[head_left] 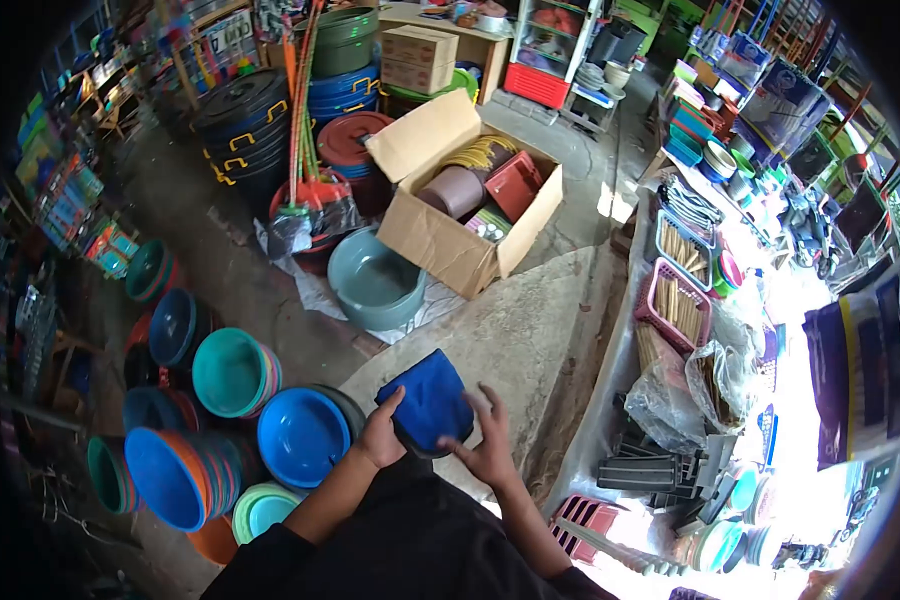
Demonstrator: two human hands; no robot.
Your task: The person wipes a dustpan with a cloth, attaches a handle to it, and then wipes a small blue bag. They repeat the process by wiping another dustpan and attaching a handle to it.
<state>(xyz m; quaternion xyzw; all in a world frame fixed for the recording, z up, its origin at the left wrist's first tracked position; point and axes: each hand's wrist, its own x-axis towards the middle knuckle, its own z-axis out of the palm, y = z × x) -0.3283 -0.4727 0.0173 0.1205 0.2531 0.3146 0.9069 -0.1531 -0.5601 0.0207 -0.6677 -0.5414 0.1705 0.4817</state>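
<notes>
Left grip [382, 432] grasps one side of a flat, rectangular blue bundle [428, 400], apparently fabric, thumb across its face; right grip [485, 450] is loosely spread at the opposite side, its thumb touching the near corner. Held from two sides just ahead of the wearer's black clothing [410, 545], the bundle probably stays flat and in sight.

Around it, the grey concrete floor [530, 310] is largest, stretching forward as the roomiest way for the hands. A long, grey-edged worktop [610, 385] bounds the right. Ahead, an open brown cardboard box [440, 245] stands with flaps spread, likely for easy reach. Beside it sits a round grey-green plastic basin [365, 310]. A round bright-blue plastic basin [303, 435] crowds the left forearm's side. Smallest, a pink lattice plastic basket [660, 328] keeps upright-looking sticks together near the worktop's edge.
</notes>
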